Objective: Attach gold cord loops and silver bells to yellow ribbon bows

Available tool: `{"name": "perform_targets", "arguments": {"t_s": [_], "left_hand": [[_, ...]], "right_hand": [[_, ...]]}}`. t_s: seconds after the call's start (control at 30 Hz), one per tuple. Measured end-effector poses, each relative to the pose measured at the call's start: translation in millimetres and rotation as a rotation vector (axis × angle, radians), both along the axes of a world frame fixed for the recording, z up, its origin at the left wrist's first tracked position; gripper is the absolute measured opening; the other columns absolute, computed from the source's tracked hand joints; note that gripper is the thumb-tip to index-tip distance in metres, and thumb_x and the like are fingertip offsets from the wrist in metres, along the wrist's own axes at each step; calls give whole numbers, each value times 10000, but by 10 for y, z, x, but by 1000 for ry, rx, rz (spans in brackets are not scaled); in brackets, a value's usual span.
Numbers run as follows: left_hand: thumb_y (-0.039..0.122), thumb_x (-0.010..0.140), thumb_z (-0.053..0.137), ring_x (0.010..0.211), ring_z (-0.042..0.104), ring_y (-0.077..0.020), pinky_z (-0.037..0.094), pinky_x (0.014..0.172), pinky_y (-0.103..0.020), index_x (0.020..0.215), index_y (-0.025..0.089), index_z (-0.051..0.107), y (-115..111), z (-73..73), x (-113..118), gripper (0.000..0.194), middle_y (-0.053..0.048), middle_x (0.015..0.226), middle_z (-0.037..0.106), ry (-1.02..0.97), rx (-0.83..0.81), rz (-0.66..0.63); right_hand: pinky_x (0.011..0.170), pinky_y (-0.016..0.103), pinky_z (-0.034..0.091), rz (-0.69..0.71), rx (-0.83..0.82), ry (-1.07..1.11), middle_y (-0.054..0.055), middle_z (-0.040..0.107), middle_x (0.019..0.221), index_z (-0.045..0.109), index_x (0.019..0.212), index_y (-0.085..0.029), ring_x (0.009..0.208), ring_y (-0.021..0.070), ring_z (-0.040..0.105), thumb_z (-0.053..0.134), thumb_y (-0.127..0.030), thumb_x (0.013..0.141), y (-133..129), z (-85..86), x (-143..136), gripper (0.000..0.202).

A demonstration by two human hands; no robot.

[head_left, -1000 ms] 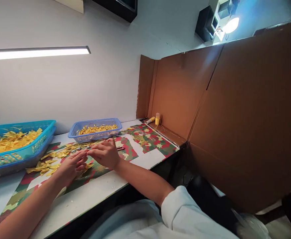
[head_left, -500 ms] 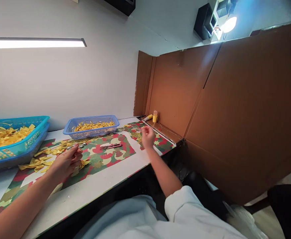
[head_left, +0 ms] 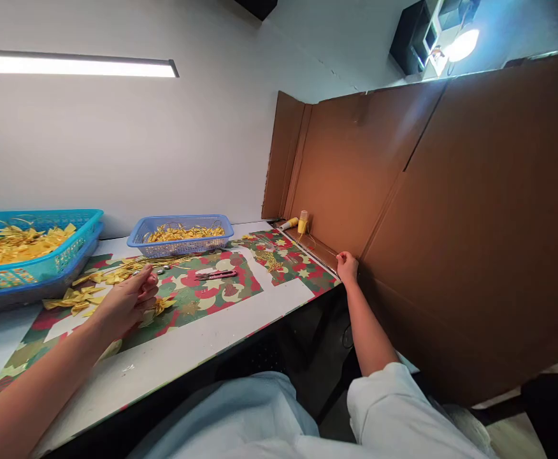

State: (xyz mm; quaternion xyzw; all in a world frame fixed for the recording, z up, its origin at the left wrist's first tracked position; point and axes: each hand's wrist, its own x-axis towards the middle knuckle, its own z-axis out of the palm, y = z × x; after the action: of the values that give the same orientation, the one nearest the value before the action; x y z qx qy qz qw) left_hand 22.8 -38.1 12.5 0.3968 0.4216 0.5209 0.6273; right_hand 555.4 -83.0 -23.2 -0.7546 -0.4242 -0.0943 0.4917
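Note:
My left hand (head_left: 132,297) is closed in a pinch above the patterned sheet, beside yellow ribbon pieces (head_left: 82,296); what it pinches is too small to make out. Out at the table's right end, my right hand (head_left: 348,266) has its fingertips pressed together near the cardboard, and anything between them is too fine to see. Small pink-handled thread snips (head_left: 216,275) lie between the hands. To their right is a little heap of gold strings (head_left: 270,261). Shiny small metal-looking pieces (head_left: 163,269) rest just past my left fingers.
A turquoise basket (head_left: 85,223) of yellow ribbon pieces stands at the left. Behind the sheet is a blue basket (head_left: 183,248) with more gold pieces. Yellow thread spools (head_left: 302,222) stand in the far corner. A tall cardboard wall (head_left: 474,210) borders the right side.
My right hand has moved right, from over the gold strings to beyond the table's end. My left hand stays pinched in nearly the same place. The view has shifted slightly.

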Motion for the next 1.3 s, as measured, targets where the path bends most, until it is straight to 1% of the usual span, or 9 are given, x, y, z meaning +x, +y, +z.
{"name": "perform_targets", "arguments": {"t_s": [0.23,0.37,0.43,0.5,0.67,0.8,0.97,1.13,1.3], "left_hand": [[392,799,685,346,222,-16,175,314,-148,617,165,472,-49,47,57,360,85,490,388,-81,-6,12],[428,755,720,327,223,-8,170,304,-140,594,149,475,-75,56,84,405,93,462,378,-118,-28,47],[448,715,751,321,227,-4,171,303,-139,590,146,476,-82,66,89,427,92,463,393,-138,-17,41],[458,724,744,316,232,-4,175,306,-136,587,142,487,-82,78,84,429,94,451,382,-156,1,38],[462,761,716,310,225,-2,169,311,-136,571,142,484,-90,93,51,439,91,443,381,-198,-7,19],[481,763,711,317,233,-12,171,320,-140,590,143,509,-85,65,40,431,96,422,345,-186,19,50],[512,761,701,311,208,-16,134,324,-154,587,151,500,-68,37,44,448,97,409,319,-182,48,60],[419,750,730,340,248,-18,178,347,-158,600,150,509,-53,52,40,379,88,438,364,-249,134,73],[222,670,699,575,526,-63,420,532,-169,760,145,613,-2,32,-11,146,21,699,588,-287,196,123]], "right_hand": [[811,381,442,-26,9,-36,142,678,850,585,781,-161,849,251,588,503,-259,754,-79,1,6,130],[932,477,390,-75,272,-143,199,613,1131,565,1065,-117,1069,311,528,610,-361,729,-44,168,-385,418],[923,447,409,92,371,-169,157,625,1121,591,1048,-146,1041,281,547,576,-355,773,43,319,-844,346],[853,392,448,386,332,-149,106,665,982,633,933,-174,937,242,585,536,-343,820,127,477,-1466,226],[734,309,453,1158,-77,-184,50,702,864,696,803,-199,825,193,609,660,-313,776,210,640,-3090,122],[691,280,398,1309,-337,-292,39,707,833,724,738,-188,824,195,601,763,-369,689,276,533,-3796,191],[676,280,370,1220,-483,-140,14,713,713,722,664,-188,729,179,606,757,-316,681,361,314,-4036,134],[709,277,394,1275,-284,-35,9,717,774,731,674,-209,775,174,602,702,-242,725,455,105,-4067,67],[712,288,407,1311,-78,89,22,705,791,712,661,-205,780,174,584,707,-235,718,498,97,-4037,64]]}}
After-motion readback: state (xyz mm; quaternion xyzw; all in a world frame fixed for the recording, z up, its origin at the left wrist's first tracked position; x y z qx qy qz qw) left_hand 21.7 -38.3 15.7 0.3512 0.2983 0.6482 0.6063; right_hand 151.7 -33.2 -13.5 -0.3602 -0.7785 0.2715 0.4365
